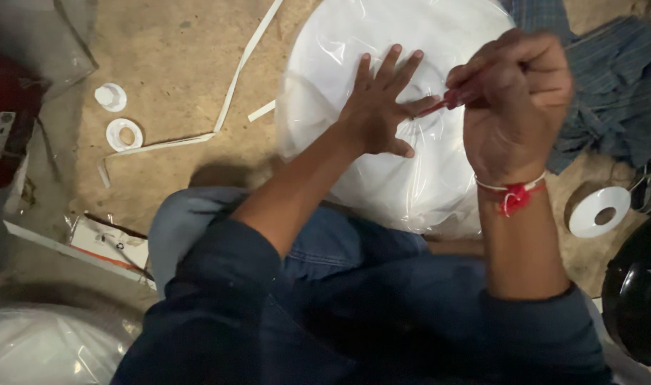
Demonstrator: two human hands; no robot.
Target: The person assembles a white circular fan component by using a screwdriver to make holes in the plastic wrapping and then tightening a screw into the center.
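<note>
- While the person sits on the ground, the large round white object wrapped in clear plastic point(382, 93) lies straight ahead of the knees, toward 12 o'clock from the body, and both hands are over it.
- The left hand point(379, 107) rests flat on the plastic with the fingers spread apart, pointing toward 1 o'clock; it holds nothing, it only presses on the wrap.
- The right hand point(514, 107) is closed around a thin red tool point(445, 102); which kind of tool it is cannot be told.
- The long axis of the red tool runs about from 3 o'clock to 9 o'clock, and its tip points toward the left hand, just beside the thumb.
- The two hands are therefore near each other, the right hand at 3 o'clock from the left one, and the tool tip lies between them on the wrap.
- On the ground at 9 o'clock from the wrapped object a long white strip point(229, 93) lies, and farther to the left two small white round parts point(118, 114).
- A white ring-shaped disc point(598, 211) lies at 4 o'clock from the right hand, well apart from it.
</note>
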